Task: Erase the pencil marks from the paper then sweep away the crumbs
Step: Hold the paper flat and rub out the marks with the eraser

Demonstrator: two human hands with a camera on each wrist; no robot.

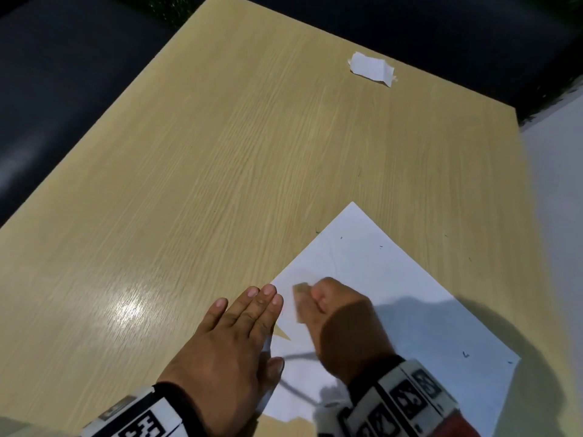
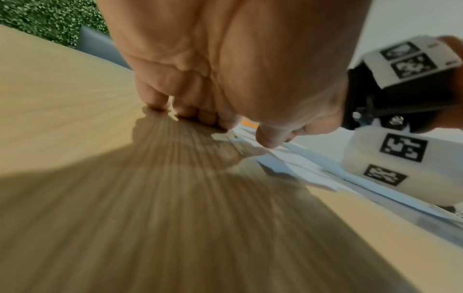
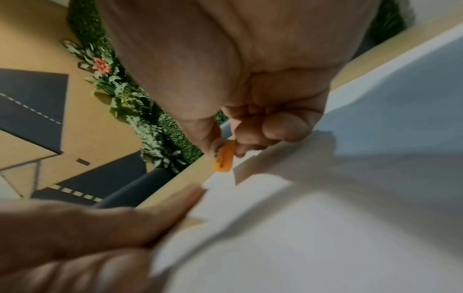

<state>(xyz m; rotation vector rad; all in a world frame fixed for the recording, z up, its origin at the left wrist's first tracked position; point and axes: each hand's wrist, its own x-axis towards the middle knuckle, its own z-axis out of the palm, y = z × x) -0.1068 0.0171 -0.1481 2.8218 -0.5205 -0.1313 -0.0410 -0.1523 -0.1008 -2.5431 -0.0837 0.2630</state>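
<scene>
Paper point(image 1: 394, 298) lay on the table point(image 1: 195, 171), its edge under the left hand point(image 1: 227, 339), whose straight fingers point(image 1: 265, 298) lay together. Just beside them the right hand point(image 1: 340, 320) pinched an orange eraser point(image 3: 222, 158), tip on the paper. Crumbs point(image 1: 380, 246) lay beyond.

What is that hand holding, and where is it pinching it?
The right hand pinches a small orange eraser by its upper end; the lower end points at the white paper sheet. The left hand holds nothing, lying flat.
</scene>
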